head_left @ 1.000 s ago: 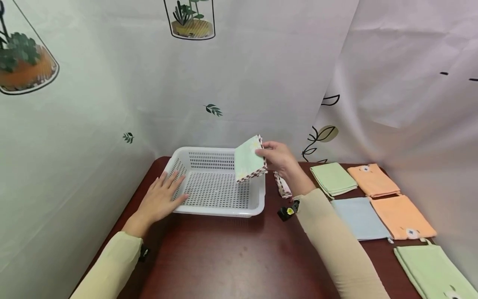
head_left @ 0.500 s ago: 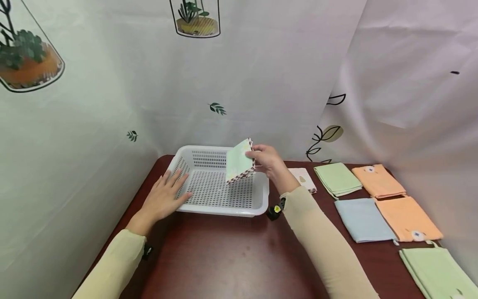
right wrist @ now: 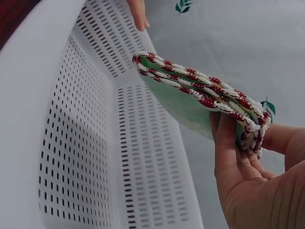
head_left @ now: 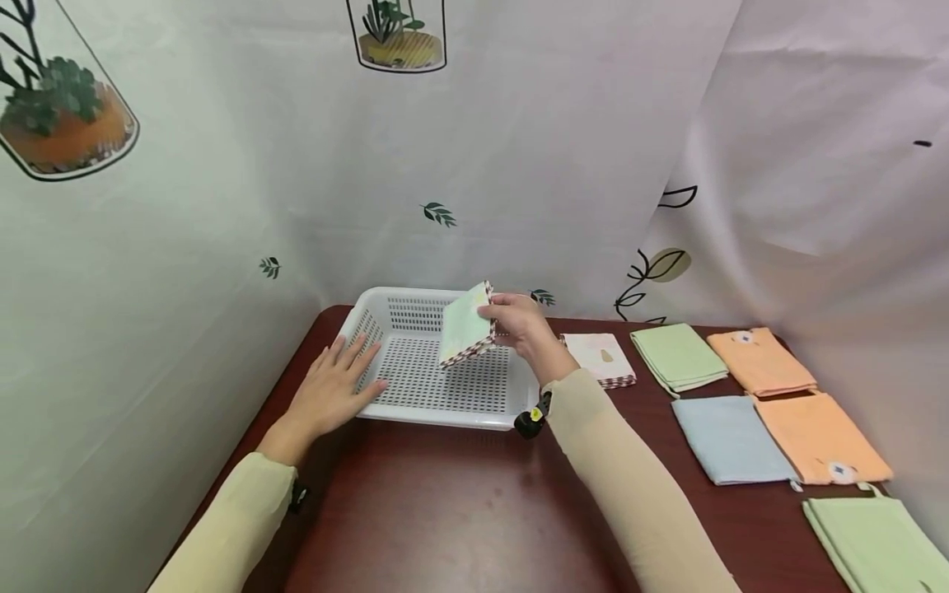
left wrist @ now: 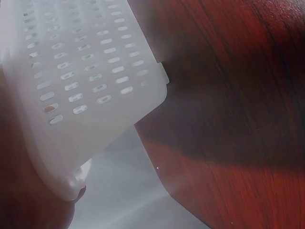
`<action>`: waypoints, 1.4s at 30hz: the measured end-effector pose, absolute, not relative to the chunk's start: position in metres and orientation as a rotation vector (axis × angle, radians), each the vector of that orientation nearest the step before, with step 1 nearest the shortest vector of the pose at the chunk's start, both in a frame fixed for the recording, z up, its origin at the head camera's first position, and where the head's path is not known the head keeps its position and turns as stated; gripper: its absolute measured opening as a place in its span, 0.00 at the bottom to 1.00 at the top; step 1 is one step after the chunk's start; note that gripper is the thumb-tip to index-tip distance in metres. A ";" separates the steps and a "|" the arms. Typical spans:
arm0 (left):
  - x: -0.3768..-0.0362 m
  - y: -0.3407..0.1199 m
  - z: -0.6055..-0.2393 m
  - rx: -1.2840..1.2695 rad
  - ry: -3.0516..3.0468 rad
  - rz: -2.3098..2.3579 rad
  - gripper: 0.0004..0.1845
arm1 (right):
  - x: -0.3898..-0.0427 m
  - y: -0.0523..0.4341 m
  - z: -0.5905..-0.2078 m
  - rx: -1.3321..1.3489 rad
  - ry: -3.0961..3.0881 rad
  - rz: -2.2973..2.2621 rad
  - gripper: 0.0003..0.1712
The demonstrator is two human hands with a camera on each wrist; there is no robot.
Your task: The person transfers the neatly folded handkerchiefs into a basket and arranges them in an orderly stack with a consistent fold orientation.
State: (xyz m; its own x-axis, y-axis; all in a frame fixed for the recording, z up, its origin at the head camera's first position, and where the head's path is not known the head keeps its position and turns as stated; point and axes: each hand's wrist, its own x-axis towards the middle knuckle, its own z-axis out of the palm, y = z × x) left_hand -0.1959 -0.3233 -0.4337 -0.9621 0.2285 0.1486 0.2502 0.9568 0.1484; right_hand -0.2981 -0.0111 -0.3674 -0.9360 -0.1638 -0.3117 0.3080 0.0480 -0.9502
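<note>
**Folded cloth held over the basket**

From the left, I see my left hand [head_left: 334, 391] lying flat with fingers straight against the basket's [head_left: 385, 412] near-left corner, gripping nothing. In the left wrist view the basket wall [left wrist: 86, 81] fills the upper left, standing on the dark red table [left wrist: 228, 95]; the hand itself hardly shows there, only a fingertip at the lower edge.

The basket is white, perforated, and stands at the back of the table [head_left: 460, 511], close to the curtain [head_left: 222, 206].

Above the basket's right half, my right hand [head_left: 519, 325] grasps a folded green cloth [head_left: 465, 333] with red-and-white trim. The cloth is tilted, its lower edge near the basket floor; I cannot tell whether it touches. In the right wrist view the thumb and fingers [right wrist: 228, 152] pinch one corner of the cloth [right wrist: 186, 102], whose stacked trim edges face the camera.

Right of the basket lie a pink cloth [head_left: 599, 358], a green one [head_left: 676, 356], two orange ones [head_left: 759, 362] [head_left: 819, 436], a blue one [head_left: 730, 436] and, at the lower right, another green one [head_left: 875, 543], each flat on the table.
</note>
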 end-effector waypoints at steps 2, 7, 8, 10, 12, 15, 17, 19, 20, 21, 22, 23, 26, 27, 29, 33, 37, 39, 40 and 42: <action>-0.196 -0.323 -0.434 -0.363 -2.984 -0.247 0.42 | -0.299 -0.014 -0.368 0.146 1.986 -1.956 0.24; -0.197 -0.323 -0.434 -0.359 -2.998 -0.243 0.42 | -0.300 -0.021 -0.372 0.148 1.997 -1.939 0.21; -0.197 -0.323 -0.434 -0.360 -3.000 -0.243 0.42 | -0.300 -0.022 -0.372 0.148 1.994 -1.938 0.21; -0.197 -0.323 -0.434 -0.356 -3.006 -0.241 0.42 | -0.301 -0.025 -0.374 0.151 1.985 -1.934 0.22; -0.198 -0.324 -0.434 -0.353 -3.009 -0.234 0.42 | -0.302 -0.027 -0.375 0.152 1.970 -1.935 0.23; -0.197 -0.324 -0.434 -0.352 -3.013 -0.230 0.42 | -0.303 -0.031 -0.376 0.169 1.961 -1.932 0.25; -0.197 -0.324 -0.434 -0.353 -3.011 -0.229 0.42 | -0.304 -0.034 -0.377 0.176 1.961 -1.932 0.25; -0.197 -0.324 -0.433 -0.353 -3.009 -0.230 0.42 | -0.305 -0.036 -0.379 0.179 1.955 -1.939 0.24; -0.197 -0.324 -0.433 -0.354 -3.008 -0.233 0.42 | -0.305 -0.037 -0.380 0.183 1.941 -1.948 0.23; -0.197 -0.324 -0.433 -0.354 -3.008 -0.233 0.42 | -0.306 -0.038 -0.381 0.184 1.934 -1.953 0.21; -0.197 -0.324 -0.433 -0.355 -3.006 -0.235 0.42 | -0.306 -0.039 -0.382 0.186 1.932 -1.953 0.20; -0.197 -0.324 -0.433 -0.359 -3.001 -0.237 0.41 | -0.306 -0.040 -0.383 0.185 1.926 -1.957 0.19; -0.197 -0.324 -0.433 -0.364 -2.999 -0.240 0.41 | -0.307 -0.043 -0.384 0.189 1.924 -1.952 0.16; -0.197 -0.324 -0.434 -0.365 -2.998 -0.239 0.41 | -0.307 -0.044 -0.384 0.187 1.923 -1.950 0.15; -0.197 -0.324 -0.434 -0.366 -2.999 -0.239 0.41 | -0.307 -0.045 -0.385 0.186 1.926 -1.941 0.14; -0.197 -0.324 -0.434 -0.365 -3.001 -0.237 0.42 | -0.308 -0.048 -0.386 0.191 1.933 -1.909 0.14; -0.198 -0.324 -0.434 -0.369 -2.982 -0.241 0.41 | -0.310 -0.051 -0.387 0.203 1.942 -1.858 0.15; -0.198 -0.325 -0.435 -0.372 -2.976 -0.243 0.41 | -0.312 -0.053 -0.388 0.209 1.933 -1.848 0.15; -0.198 -0.325 -0.435 -0.371 -2.976 -0.240 0.41 | -0.312 -0.054 -0.389 0.208 1.931 -1.839 0.15; -0.198 -0.325 -0.435 -0.368 -2.983 -0.231 0.41 | -0.313 -0.056 -0.390 0.209 1.924 -1.829 0.15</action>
State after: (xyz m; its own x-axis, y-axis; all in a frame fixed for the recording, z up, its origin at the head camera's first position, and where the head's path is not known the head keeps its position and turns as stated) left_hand -0.1978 -0.3251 -0.4353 -0.9621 0.2312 0.1444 0.2507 0.9585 0.1357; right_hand -0.3134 -0.0559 -0.3897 -0.8761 -0.2093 -0.4343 0.4231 0.0980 -0.9008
